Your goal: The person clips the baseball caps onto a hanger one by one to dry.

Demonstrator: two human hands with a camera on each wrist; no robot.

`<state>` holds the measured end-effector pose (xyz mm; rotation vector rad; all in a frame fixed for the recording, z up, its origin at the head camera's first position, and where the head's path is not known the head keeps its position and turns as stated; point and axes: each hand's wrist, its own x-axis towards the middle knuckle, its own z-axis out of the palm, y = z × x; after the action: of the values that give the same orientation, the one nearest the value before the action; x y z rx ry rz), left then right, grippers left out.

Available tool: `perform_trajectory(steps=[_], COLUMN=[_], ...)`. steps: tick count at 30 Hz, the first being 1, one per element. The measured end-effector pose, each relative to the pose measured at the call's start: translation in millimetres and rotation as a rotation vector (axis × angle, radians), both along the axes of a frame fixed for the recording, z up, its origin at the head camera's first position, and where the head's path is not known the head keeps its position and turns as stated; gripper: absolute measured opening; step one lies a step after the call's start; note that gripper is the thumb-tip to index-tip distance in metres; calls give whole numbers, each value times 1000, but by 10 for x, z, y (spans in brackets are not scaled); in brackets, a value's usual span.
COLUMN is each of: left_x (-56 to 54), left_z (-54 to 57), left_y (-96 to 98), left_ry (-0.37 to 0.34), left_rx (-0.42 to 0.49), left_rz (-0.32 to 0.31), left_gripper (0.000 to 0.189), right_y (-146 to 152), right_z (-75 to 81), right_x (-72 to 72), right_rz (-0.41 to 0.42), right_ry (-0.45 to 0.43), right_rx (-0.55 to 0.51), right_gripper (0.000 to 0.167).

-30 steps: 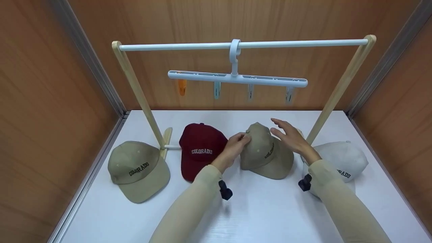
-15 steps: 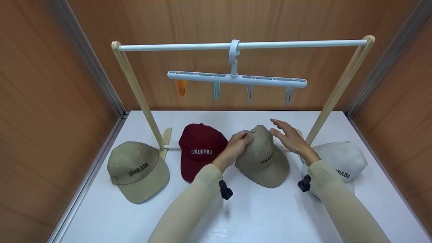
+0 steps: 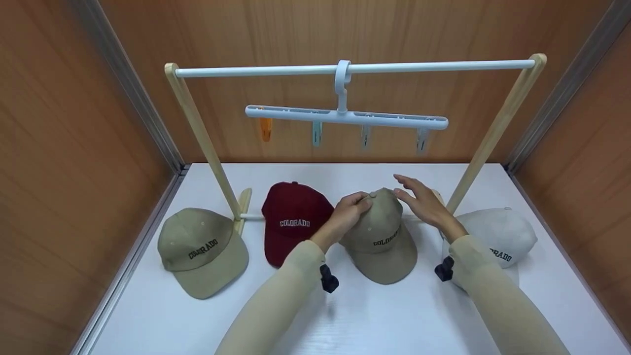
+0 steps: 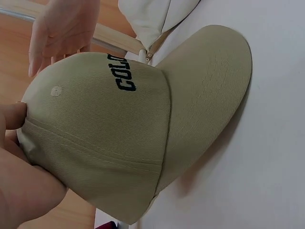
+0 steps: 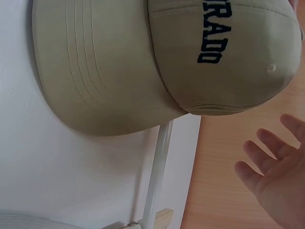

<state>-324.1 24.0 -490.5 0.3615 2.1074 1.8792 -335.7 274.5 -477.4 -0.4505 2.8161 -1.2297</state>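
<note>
My left hand (image 3: 345, 217) pinches a khaki baseball cap (image 3: 382, 229) by the upper left of its crown, near the top button. The cap is tilted, its brim (image 4: 209, 90) pointing down toward the front of the table, with dark lettering across the crown. In the left wrist view, thumb and fingers are bent on the fabric; some fingertips are hidden. On the cap's other side my right hand (image 3: 421, 199) hovers with fingers spread. The right wrist view shows this right hand (image 5: 279, 176) apart from the cap, holding nothing.
A maroon cap (image 3: 296, 241) and another khaki cap (image 3: 197, 251) lie to the left, a white cap (image 3: 498, 236) to the right. Above, a pale blue clip hanger (image 3: 347, 117) with several clips hangs from the rack's white bar (image 3: 419, 66). Wooden panels surround the white table (image 3: 365, 320).
The held khaki cap has turned so its brim swings from right toward the front, and it has shifted slightly left and nearer. My hands have barely moved.
</note>
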Motion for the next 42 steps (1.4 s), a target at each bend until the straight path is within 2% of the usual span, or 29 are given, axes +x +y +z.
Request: perform_trajectory(steps=[6,15,21,29,36,42], left_x=[9,-2,0,-26,-21,-6], left_z=[28,62,113,163,206,225], left_y=[-19,-51,-90,-133,-134,-154], left_ry=[25,47,44,31,62,95], left_rx=[-34,-40,-58,-27,-52,-67], left_rz=[-44,-100,-118,-173,-233,-255], left_gripper=[25,24,25,24,24,23], right_y=[-20,-58,-66,-83,-109,-140], right_z=[8,59,68,88,133,172], right_x=[10,42,60,103,154,197], right_rz=[7,55,86,107,125,134], right_ry=[-8,4,-14,-15,25,83], right_rx=[-17,-39,-67,-78,-83,-82], right_gripper=[64,63,59,51,40,29])
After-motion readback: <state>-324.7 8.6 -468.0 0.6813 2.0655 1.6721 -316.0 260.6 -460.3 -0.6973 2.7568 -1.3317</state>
